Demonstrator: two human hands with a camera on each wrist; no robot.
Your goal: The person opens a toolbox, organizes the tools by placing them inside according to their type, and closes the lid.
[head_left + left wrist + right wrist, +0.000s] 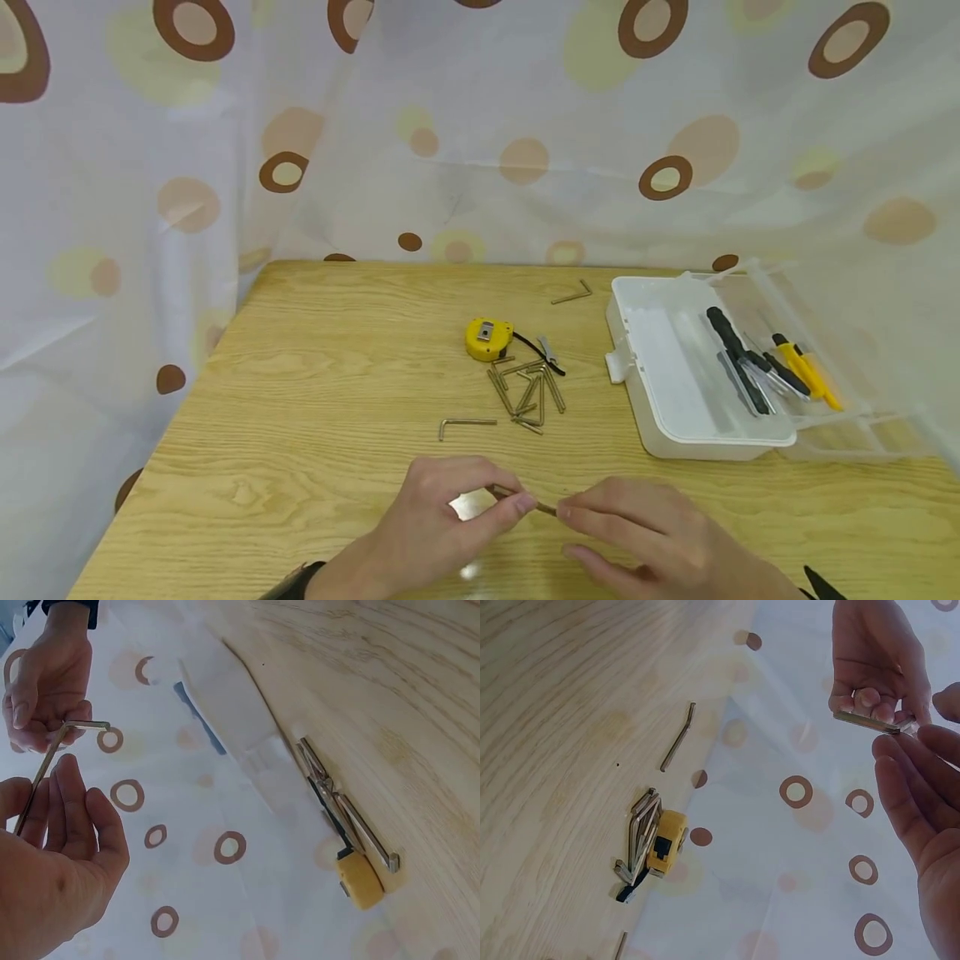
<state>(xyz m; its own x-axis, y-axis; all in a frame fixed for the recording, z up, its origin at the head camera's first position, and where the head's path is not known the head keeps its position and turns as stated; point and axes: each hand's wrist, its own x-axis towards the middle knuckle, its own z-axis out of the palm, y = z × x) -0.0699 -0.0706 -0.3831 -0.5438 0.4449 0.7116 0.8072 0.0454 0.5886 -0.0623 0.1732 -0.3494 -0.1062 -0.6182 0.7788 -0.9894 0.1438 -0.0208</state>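
Thumb and fingers of my left hand [431,521] pinch a bronze-coloured L-shaped hex key [546,507] above the front of the table. At the key's other end, the fingertips of my right hand [663,533] touch it, and that thumb stands apart. The left wrist view shows the bent hex key [88,724] reaching from one hand to the other. Beyond the hands lies a loose pile of similar hex keys [542,404]. A single hex key [468,422] lies left of the pile, and another [573,296] lies near the back edge.
A yellow tape measure [486,339] with a black strap sits behind the pile, beside a small silver wrench [547,350]. At the right stands a white toolbox [637,400]; its clear lid [840,437] holds screwdrivers and a yellow-handled tool [810,375]. A dotted curtain [465,200] hangs behind.
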